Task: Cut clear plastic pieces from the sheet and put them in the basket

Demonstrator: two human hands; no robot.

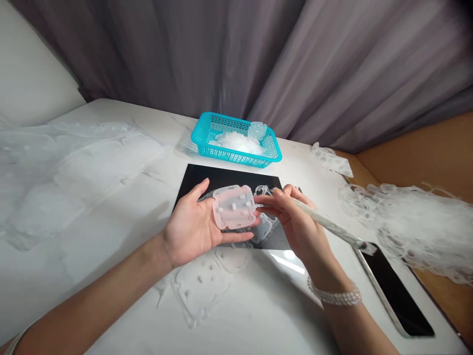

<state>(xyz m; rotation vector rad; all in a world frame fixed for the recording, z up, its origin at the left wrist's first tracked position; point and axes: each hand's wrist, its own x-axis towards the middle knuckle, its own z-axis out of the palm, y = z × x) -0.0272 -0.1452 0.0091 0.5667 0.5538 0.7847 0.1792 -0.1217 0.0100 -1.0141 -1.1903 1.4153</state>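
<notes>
Frosted plastic panel [234,207], translucent and roughly rectangular with small raised pegs, lies on the fingers of the left hand [194,229], which is palm up with the thumb spread clear of it. The right hand [301,222] pinches a slim, pale-handled tool [325,222], its fingertips close to the panel's right edge; whether the tool's tip touches the panel, I cannot tell. A pearly beaded bracelet [334,296] circles the right wrist. Beneath both hands, a glossy black slab [236,177] lies on a white table [273,305]. Behind it stands a turquoise perforated basket [236,158] with a white heap [238,142] inside. More frosted pieces [201,281] lie nearer the wearer. To the right are a smartphone [397,293], dark screen up, and a pile of looped translucent plastic [414,227]; grey curtains [221,54] hang behind
</notes>
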